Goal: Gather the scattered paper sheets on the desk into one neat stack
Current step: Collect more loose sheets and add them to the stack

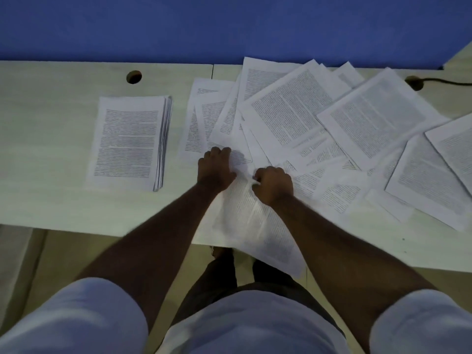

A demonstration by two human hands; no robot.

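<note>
A neat stack of printed sheets (pixel 130 141) lies on the left part of the pale desk (pixel 51 123). Several loose printed sheets (pixel 332 118) are fanned out over the desk's middle and right. One blurred sheet (pixel 250 226) hangs over the front edge between my arms. My left hand (pixel 215 166) rests with curled fingers on its upper left corner. My right hand (pixel 273 185) pinches its upper edge, a white fold of paper showing between the fingers.
A blue partition wall (pixel 204 26) runs behind the desk. A round cable hole (pixel 133 77) sits at the back left, and another hole with a dark cable (pixel 415 82) at the back right. My feet (pixel 224 264) show below the desk's front edge.
</note>
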